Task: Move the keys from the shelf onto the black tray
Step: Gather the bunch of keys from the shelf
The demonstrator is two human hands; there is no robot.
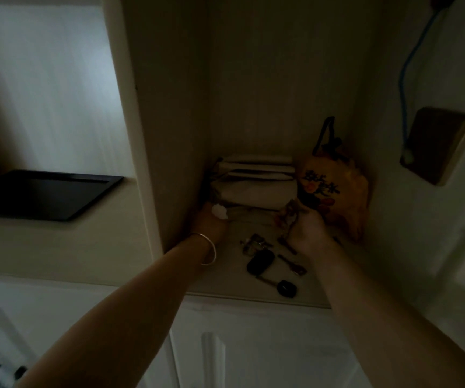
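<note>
Head cam: right hand [308, 225] grip closed on key bunch [288, 217]; left hand [211, 219] grip state unclear. Other keys [270, 261] on shelf [225, 281]. Black tray [43, 194] w/o keys; early stage.

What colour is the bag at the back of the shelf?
Yellow-orange with a flower pattern, seen in the head view: the bag.

Dim home alcove, wall shelf [225, 284], folded linens [253, 186], floral bag [334, 191]

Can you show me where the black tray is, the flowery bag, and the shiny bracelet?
black tray [41, 196], head view: bare middle of its flat surface.
flowery bag [334, 191], head view: front, beside the flower print.
bracelet [210, 249], head view: band on the left wrist.
</note>
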